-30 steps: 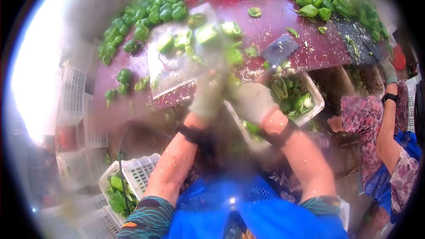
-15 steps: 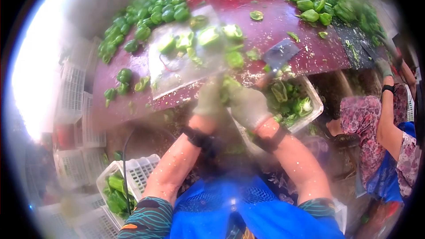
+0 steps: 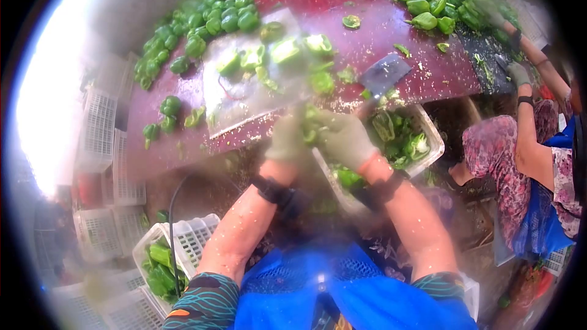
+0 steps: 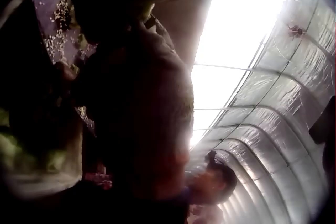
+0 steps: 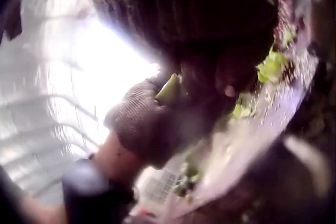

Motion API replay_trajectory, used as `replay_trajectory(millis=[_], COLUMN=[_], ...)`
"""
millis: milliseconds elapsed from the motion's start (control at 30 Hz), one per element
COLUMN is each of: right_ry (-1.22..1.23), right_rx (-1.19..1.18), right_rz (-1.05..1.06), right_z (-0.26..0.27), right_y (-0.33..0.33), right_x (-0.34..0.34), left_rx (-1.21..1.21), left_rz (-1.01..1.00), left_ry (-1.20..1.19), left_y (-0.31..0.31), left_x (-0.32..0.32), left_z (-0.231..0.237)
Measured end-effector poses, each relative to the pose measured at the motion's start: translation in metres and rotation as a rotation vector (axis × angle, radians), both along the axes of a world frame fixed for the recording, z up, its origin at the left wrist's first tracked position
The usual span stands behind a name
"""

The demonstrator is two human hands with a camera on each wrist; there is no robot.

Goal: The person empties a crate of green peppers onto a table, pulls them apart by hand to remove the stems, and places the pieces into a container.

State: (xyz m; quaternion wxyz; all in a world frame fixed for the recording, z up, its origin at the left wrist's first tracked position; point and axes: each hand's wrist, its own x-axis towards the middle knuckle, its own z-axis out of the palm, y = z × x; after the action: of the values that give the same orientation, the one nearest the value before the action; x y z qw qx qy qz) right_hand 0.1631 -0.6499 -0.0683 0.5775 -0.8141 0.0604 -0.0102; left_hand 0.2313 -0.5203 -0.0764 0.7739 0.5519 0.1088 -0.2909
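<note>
Both gloved hands meet at the red table's near edge. My left hand (image 3: 286, 139) and right hand (image 3: 343, 140) hold a green pepper piece (image 3: 310, 123) between them, its outline blurred. The right wrist view shows a pale green edge (image 5: 168, 89) at the left hand's (image 5: 142, 121) fingers, with the right hand (image 5: 194, 11) dark above it. In the left wrist view, the right hand (image 4: 152, 103) is mostly in shadow. Cut peppers (image 3: 285, 51) lie on a light board (image 3: 229, 107) beyond the hands.
A wide blade (image 3: 385, 74) lies right of the board. Below it stands a crate (image 3: 433, 146) of cut peppers; another crate (image 3: 192, 235) is at lower left. Whole peppers (image 3: 229, 19) are piled on the table (image 3: 367, 36). A person (image 3: 535, 162) works at the right.
My hands remain together around the pepper piece, with the right hand's fingers slightly shifted. The person at the right has leaned inward, with a gloved hand now over the dark board.
</note>
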Motion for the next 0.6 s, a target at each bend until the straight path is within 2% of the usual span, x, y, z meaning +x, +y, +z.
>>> replay_trajectory(millis=[67,100,133,200,233,267,300,367,400,467,500,567,600], right_ry=[0.009,0.054,0.067,0.093,0.069,0.043,0.014,-0.127,-0.199,-0.125,-0.131,-0.186,-0.135], right_rx=[-0.443,-0.706,-0.759,-0.864,-0.821,-0.784,-0.748,-0.533,-0.423,-0.174,-0.140,-0.164,0.019], right_rz=[0.135,0.211,0.240,0.293,0.255,0.212,0.169,0.000,-0.082,-0.165,-0.172,-0.152,-0.162], right_z=[0.010,0.017,0.021,0.022,0.020,0.018,0.015,-0.002,-0.010,-0.017,-0.025,-0.036,-0.038], right_y=[0.000,0.001,0.003,0.004,0.003,0.002,0.002,0.002,0.002,0.002,0.002,-0.001,-0.005], right_x=[0.000,-0.001,-0.003,-0.008,-0.008,-0.009,-0.009,-0.009,-0.007,-0.002,0.002,0.008,0.009], left_rx=[0.217,0.268,0.316,0.267,0.241,0.185,0.277,0.458,0.284,0.183,0.134,0.126,0.113], left_rz=[-0.096,-0.112,-0.130,-0.137,-0.140,-0.164,-0.200,-0.282,-0.198,-0.133,-0.097,-0.096,-0.100], left_ry=[-0.224,-0.448,-0.670,-0.773,-0.823,-0.666,-0.654,-0.630,-0.481,-0.377,-0.326,-0.276,-0.252], left_y=[0.002,0.002,-0.001,-0.001,-0.002,0.000,0.004,0.011,0.010,0.010,0.009,0.007,0.007], left_x=[0.011,0.012,0.012,0.015,0.017,0.019,0.020,0.021,0.021,0.019,0.018,0.013,0.013], left_z=[-0.018,-0.027,-0.037,-0.061,-0.072,-0.069,-0.066,-0.057,-0.057,-0.052,-0.048,-0.042,-0.042])
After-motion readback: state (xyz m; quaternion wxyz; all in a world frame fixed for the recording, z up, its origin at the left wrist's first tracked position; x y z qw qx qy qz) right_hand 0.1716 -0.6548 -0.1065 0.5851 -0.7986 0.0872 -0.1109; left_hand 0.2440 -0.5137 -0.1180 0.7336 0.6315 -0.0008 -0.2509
